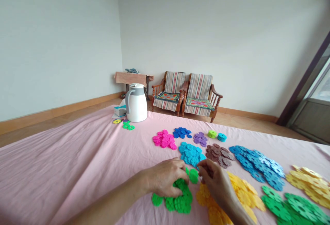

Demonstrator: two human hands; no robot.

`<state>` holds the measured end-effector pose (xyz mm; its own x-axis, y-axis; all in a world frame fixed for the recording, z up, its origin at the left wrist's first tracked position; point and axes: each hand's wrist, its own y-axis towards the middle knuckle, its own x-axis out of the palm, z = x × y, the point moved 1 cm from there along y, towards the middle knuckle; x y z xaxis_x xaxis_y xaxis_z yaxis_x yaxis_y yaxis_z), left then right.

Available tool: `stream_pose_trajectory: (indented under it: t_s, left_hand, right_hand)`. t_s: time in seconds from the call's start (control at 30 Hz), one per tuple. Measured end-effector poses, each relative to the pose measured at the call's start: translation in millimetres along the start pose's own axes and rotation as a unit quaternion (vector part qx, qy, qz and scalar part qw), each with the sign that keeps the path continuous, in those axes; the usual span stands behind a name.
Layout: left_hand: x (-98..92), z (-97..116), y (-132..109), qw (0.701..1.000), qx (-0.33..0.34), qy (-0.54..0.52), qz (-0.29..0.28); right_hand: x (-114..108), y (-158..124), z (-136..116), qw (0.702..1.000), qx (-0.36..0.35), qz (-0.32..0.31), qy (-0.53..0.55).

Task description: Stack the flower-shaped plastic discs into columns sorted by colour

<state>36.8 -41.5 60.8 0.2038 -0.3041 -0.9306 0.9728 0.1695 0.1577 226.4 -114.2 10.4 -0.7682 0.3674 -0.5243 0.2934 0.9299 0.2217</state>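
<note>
My left hand (pixel 167 177) rests over a pile of small green snowflake discs (pixel 183 197). Its thumb and forefinger are apart, with green discs showing in the gap and no disc plainly gripped. Just to the right, my right hand (pixel 213 177) has thumb and fingertips pinched together; whatever they hold, if anything, is too small to tell. It hovers by the near edge of a light-blue disc pile (pixel 190 153) and over part of the yellow disc pile (pixel 239 190). Two loose green discs (pixel 193 175) lie between my hands.
Beyond are pink discs (pixel 164 139), dark-blue discs (pixel 181 132), purple discs (pixel 200 139), brown discs (pixel 219 155) and two short stacks. Larger blue discs (pixel 257 164), yellow and green ones lie right. A white jug (pixel 137 104) and a tissue box (pixel 120 110) stand at the far edge.
</note>
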Motion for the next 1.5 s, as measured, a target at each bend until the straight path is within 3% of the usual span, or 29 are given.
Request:
stream_pose_trajectory:
  t_s: [0.1, 0.23, 0.43, 0.67, 1.0, 1.23, 1.37, 1.5]
  left_hand:
    - [-0.9, 1.6, 1.4, 1.000, 0.004, -0.018, 0.004]
    - [-10.7, -2.8, -1.9, 0.998, -0.020, -0.042, 0.053]
    - [-30.5, -27.9, -20.6, 0.987, -0.098, -0.080, 0.103]
    - [-32.1, -51.4, -37.3, 0.986, -0.129, -0.072, 0.075]
    - [-24.9, -52.7, -37.2, 0.989, -0.123, -0.055, 0.058]
    - [-26.2, -40.2, -32.7, 0.989, -0.097, -0.055, 0.100]
    - [-17.8, -28.5, -23.9, 0.995, -0.055, -0.015, 0.081]
    - [-11.5, -24.8, -17.3, 0.996, -0.058, 0.041, 0.056]
  right_hand:
    - [0.5, -0.5, -0.2, 1.000, 0.000, -0.003, 0.002]
    - [-0.5, -1.3, -0.7, 1.000, -0.002, -0.001, -0.006]
    - [-1.8, -0.9, -0.8, 1.000, -0.001, -0.001, -0.018]
    - [-0.5, -0.9, -1.8, 1.000, 0.009, -0.008, -0.007]
    - [-0.4, -2.5, -5.2, 1.000, 0.004, -0.001, -0.007]
    - [0.0, -3.6, -6.6, 1.000, 0.003, 0.005, -0.003]
    - [0.1, -3.5, -7.5, 1.000, -0.001, 0.006, -0.002]
    - [0.3, -3.1, -7.7, 1.000, 0.000, 0.001, 0.001]
